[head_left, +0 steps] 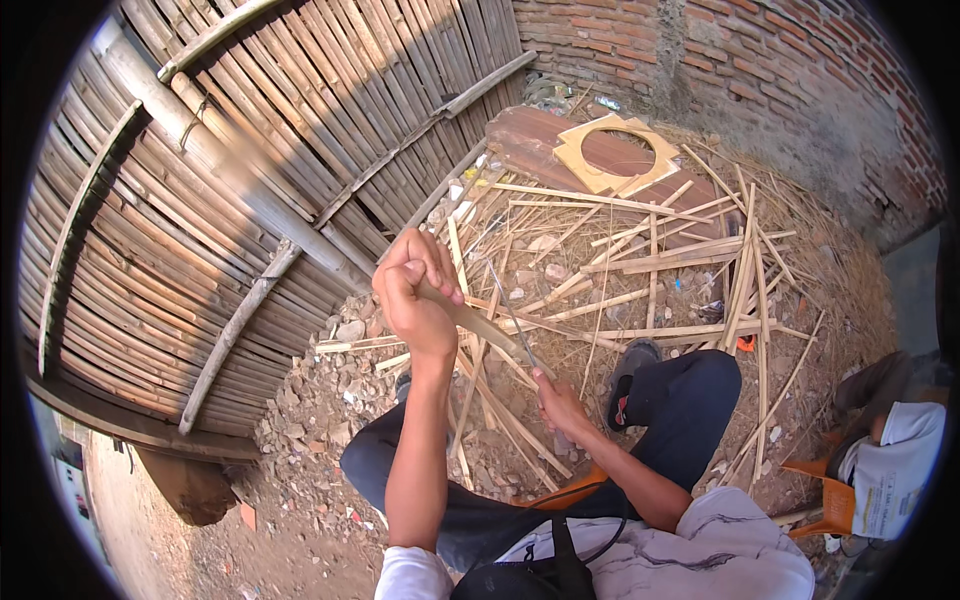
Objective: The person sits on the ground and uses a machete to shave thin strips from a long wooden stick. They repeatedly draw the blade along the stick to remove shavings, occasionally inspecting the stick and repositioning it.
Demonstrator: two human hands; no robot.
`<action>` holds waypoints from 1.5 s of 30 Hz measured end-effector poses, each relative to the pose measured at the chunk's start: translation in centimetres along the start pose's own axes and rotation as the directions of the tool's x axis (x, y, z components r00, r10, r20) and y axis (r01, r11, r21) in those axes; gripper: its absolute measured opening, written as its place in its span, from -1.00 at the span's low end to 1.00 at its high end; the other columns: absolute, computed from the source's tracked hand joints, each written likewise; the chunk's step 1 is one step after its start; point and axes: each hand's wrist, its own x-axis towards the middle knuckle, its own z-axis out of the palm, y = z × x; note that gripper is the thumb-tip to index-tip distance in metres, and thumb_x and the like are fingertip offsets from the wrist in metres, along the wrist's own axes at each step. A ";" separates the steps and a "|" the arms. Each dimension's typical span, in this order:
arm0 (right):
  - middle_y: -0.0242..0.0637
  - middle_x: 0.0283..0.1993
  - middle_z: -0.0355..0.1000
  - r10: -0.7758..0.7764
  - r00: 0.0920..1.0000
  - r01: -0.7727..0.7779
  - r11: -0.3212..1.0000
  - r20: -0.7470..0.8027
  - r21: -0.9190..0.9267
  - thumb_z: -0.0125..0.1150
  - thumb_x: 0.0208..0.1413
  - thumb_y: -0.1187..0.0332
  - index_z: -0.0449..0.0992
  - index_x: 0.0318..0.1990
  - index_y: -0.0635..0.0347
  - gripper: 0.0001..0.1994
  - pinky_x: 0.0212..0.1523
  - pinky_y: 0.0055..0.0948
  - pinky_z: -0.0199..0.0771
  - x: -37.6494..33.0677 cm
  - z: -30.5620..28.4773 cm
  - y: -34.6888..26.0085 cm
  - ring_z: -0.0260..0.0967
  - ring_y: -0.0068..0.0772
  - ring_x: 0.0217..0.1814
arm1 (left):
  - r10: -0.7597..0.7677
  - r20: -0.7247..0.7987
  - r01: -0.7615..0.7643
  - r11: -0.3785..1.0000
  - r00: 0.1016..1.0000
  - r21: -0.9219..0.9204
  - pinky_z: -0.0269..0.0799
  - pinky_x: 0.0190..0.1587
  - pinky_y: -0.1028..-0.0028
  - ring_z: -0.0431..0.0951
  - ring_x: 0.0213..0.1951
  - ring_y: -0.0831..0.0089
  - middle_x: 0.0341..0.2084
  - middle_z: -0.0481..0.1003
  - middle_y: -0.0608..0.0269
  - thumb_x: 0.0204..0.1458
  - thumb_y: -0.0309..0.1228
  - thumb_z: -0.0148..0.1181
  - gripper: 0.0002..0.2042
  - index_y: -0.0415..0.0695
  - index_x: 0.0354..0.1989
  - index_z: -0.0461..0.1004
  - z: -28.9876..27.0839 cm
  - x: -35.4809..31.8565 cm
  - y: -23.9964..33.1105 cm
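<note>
My left hand [415, 295] is closed around a pale bamboo strip [482, 328], raised in front of me. The strip slants down and right toward my other hand. Below and to the right of it, my right hand [562, 408] grips a knife, its fingers wrapped round the handle. The narrow dark blade [508, 308] points up and away, crossing the strip near its lower end. Whether the edge bites into the strip cannot be made out. My bent knees are on both sides, with a dark shoe [632, 378] beyond my right hand.
Many split bamboo strips [690, 250] lie crisscrossed over stony ground ahead. Behind them a board with a round hole [640, 172] rests on a brown panel [525, 140]. A bamboo wall [270, 150] rises on the left, a brick wall [760, 60] at the back. Another person [890, 470] sits at right.
</note>
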 end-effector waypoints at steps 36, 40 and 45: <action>-0.15 -0.64 0.38 -0.445 0.847 0.052 0.615 -0.292 -0.787 -0.06 0.28 -0.34 0.38 -0.66 0.27 -0.22 -0.54 -0.16 0.40 8.7 -3.3 10.1 0.45 -0.27 -0.61 | -0.007 0.021 0.009 0.997 1.000 -0.079 0.05 -0.70 0.52 0.06 -0.69 0.52 -0.71 0.10 0.31 0.06 -0.28 -0.18 -0.74 -0.06 -0.65 0.09 -0.5 -1.0 0.4; -0.19 -0.58 0.40 -0.116 0.973 0.023 0.910 -0.201 -0.414 -0.05 0.32 -0.28 0.52 -0.32 0.33 -0.31 -0.48 -0.19 0.43 9.4 -3.9 10.3 0.43 -0.28 -0.56 | -0.010 0.016 0.011 0.996 1.000 -0.091 0.06 -0.70 0.54 0.06 -0.70 0.52 -0.71 0.10 0.32 0.06 -0.28 -0.17 -0.73 -0.07 -0.65 0.09 0.0 -0.8 0.3; -0.38 -0.60 0.28 0.022 0.996 -0.025 0.999 0.083 0.039 -0.07 0.37 -0.22 0.56 -0.19 0.33 -0.35 -0.55 -0.32 0.28 4.6 -1.6 5.6 0.25 -0.51 -0.61 | 0.010 0.017 -0.008 0.997 1.000 -0.076 0.08 -0.70 0.55 0.06 -0.70 0.52 -0.71 0.11 0.31 0.06 -0.30 -0.18 -0.74 -0.08 -0.64 0.10 -0.9 -1.4 0.4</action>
